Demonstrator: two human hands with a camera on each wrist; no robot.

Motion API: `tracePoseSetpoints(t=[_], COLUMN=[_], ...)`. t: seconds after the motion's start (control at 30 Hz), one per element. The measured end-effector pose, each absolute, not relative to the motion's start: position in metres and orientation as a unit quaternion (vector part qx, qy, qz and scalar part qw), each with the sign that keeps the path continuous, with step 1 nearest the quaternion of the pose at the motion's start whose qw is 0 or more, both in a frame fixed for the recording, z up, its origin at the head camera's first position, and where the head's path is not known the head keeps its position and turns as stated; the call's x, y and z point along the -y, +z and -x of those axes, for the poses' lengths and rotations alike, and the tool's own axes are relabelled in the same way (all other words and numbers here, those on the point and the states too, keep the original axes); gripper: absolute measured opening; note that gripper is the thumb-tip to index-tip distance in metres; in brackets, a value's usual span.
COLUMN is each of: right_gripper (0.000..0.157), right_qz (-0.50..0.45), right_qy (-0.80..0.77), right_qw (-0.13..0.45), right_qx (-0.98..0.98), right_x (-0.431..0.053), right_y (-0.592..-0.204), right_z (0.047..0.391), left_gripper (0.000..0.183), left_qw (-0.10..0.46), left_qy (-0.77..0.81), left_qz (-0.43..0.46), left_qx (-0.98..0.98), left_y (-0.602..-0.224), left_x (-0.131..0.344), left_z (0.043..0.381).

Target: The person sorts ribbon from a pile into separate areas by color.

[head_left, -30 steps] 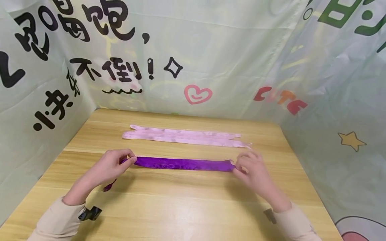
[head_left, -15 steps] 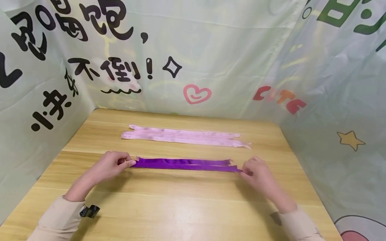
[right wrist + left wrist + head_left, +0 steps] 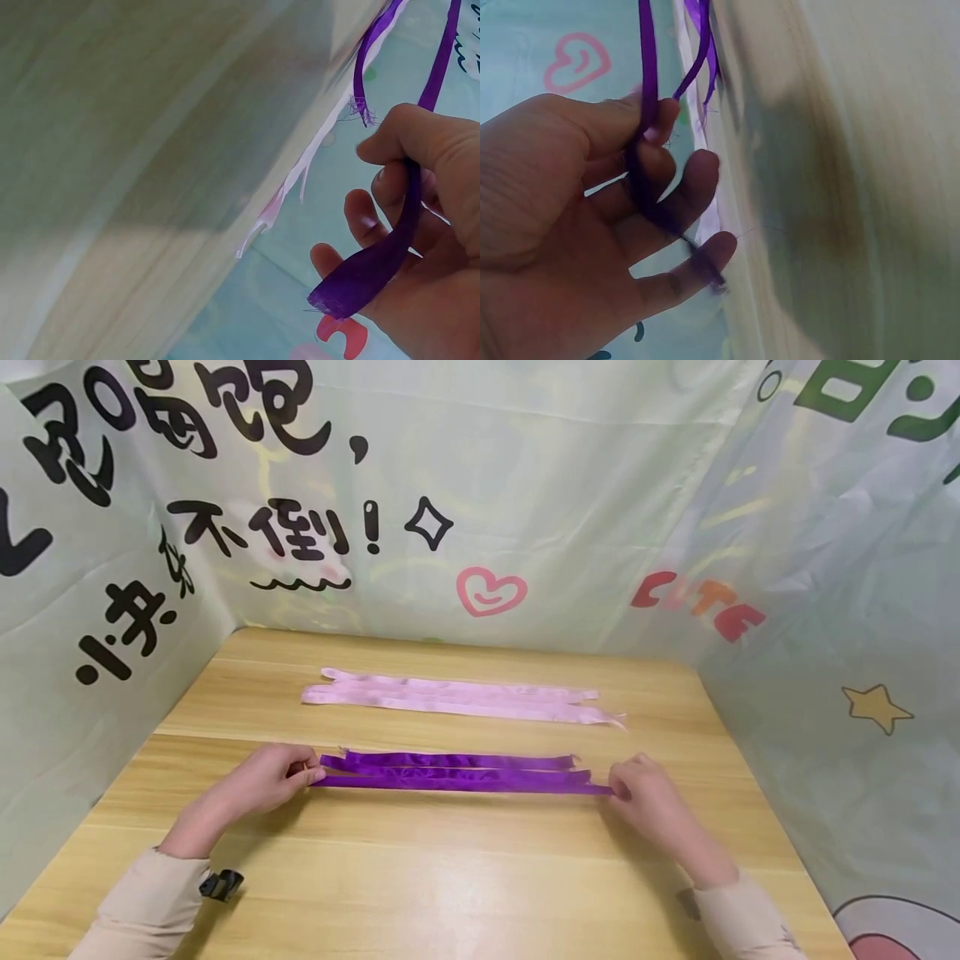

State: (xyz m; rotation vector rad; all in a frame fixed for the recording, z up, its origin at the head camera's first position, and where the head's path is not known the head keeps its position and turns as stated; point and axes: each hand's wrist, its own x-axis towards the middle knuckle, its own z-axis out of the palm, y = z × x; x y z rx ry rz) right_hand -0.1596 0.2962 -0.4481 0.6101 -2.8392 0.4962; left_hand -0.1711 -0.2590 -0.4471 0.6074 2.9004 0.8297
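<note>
A purple satin ribbon (image 3: 465, 788) is stretched straight between both hands, nearest the person. My left hand (image 3: 258, 787) pinches its left end between thumb and forefinger. In the left wrist view the tail of this ribbon (image 3: 649, 67) droops across the other fingers. At the opposite end my right hand (image 3: 648, 802) pinches it too, and a wide frayed tail (image 3: 360, 274) hangs over the palm in the right wrist view. Just behind lie other purple ribbon strips (image 3: 457, 761), side by side, the middle one partly overlapped.
Pale pink ribbon strips (image 3: 450, 697) lie side by side farther back on the wooden table (image 3: 465, 877). Printed cloth walls (image 3: 570, 510) enclose the table at the back and both sides. A small black camera (image 3: 221, 886) sits at the left cuff.
The hands spread slightly apart and came nearer the person. One second ago the purple ribbon appeared as a single band; now separate strips show, the front one drawn forward.
</note>
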Motion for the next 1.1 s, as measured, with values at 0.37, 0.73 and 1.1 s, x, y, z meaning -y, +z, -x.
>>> tracePoseSetpoints(t=[0.37, 0.73, 1.1], right_gripper=[0.031, 0.033, 0.033], right_qz=[-0.19, -0.188, -0.198], right_qy=[0.173, 0.175, 0.156], right_qw=[0.061, 0.054, 0.041], right_qx=[0.965, 0.965, 0.967], right_x=[-0.3, -0.299, -0.298], right_y=[-0.45, -0.451, -0.455], right_z=[0.16, 0.162, 0.165], left_gripper=[0.023, 0.025, 0.014], left_qw=[0.006, 0.012, 0.018], left_qy=[0.245, 0.236, 0.22], left_qz=[-0.198, -0.184, -0.168], left_qx=[-0.949, -0.954, -0.961], left_y=[-0.457, -0.457, -0.461], left_x=[0.254, 0.254, 0.256], left_z=[0.175, 0.175, 0.175])
